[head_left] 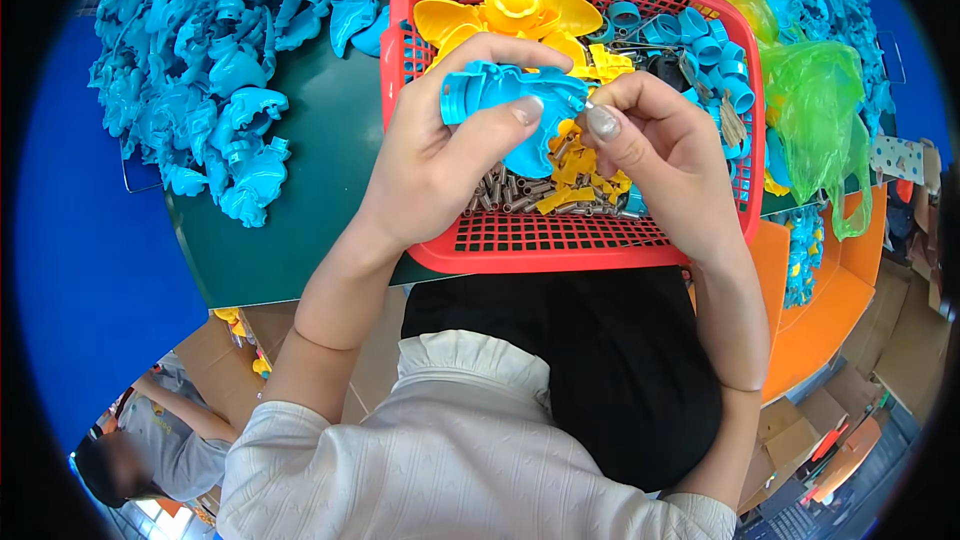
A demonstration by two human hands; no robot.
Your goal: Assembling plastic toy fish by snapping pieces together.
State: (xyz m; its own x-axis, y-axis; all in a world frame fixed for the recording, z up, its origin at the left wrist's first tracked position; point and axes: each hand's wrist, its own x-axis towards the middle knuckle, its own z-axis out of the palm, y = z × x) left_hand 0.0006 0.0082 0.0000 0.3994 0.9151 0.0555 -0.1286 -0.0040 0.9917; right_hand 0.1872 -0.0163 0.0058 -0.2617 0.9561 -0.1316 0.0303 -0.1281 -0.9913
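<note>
Over the red basket [570,260], my left hand [420,165] is closed round a blue plastic shell piece [490,90] with a ribbed, curved shape. The thumb presses on its near side. My right hand [665,150] pinches at the right end of that piece, thumb against fingers. A tiny pale bit shows at its fingertips, too small to name. Below the hands lie small metal tubes [515,198] and small yellow plastic pieces [575,162]. Larger yellow shell pieces [525,10] fill the basket's far left part, and blue plastic rings [738,92] its right part.
Piles of blue shell pieces [205,40] cover the green table [300,240] at the far left and far right. A green plastic bag [820,105] hangs by the basket's right side. An orange bin [835,310] and cardboard boxes stand lower right. Another person [165,430] sits lower left.
</note>
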